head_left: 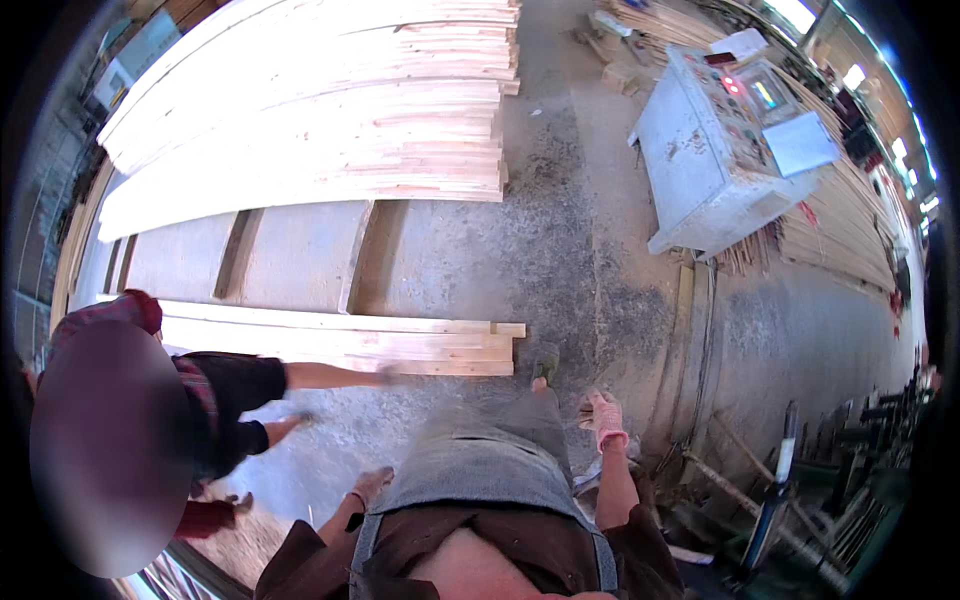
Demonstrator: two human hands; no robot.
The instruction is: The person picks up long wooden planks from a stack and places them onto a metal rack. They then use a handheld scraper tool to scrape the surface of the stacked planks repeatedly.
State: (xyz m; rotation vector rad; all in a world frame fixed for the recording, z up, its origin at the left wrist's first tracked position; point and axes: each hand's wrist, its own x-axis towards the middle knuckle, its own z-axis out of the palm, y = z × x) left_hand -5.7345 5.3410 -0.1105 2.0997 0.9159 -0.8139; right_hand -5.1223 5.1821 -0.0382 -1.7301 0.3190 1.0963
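Boards (400, 352) ahead, 1 co-worker (235, 390) at left, control cabinet (680, 160) at right; left hand (373, 484) and right hand (602, 414), spread or closed, unclear.

a stained grey floor (545, 255) spans the middle; a pale cabinet (685, 160) with controls stands upper right; a bright window (793, 13) and lights (922, 130) line the upper-right rim.

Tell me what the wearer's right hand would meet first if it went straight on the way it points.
Probably the grey floor: nothing shows between it and the gloved right hand along that line, though the hand's height is hard to judge.
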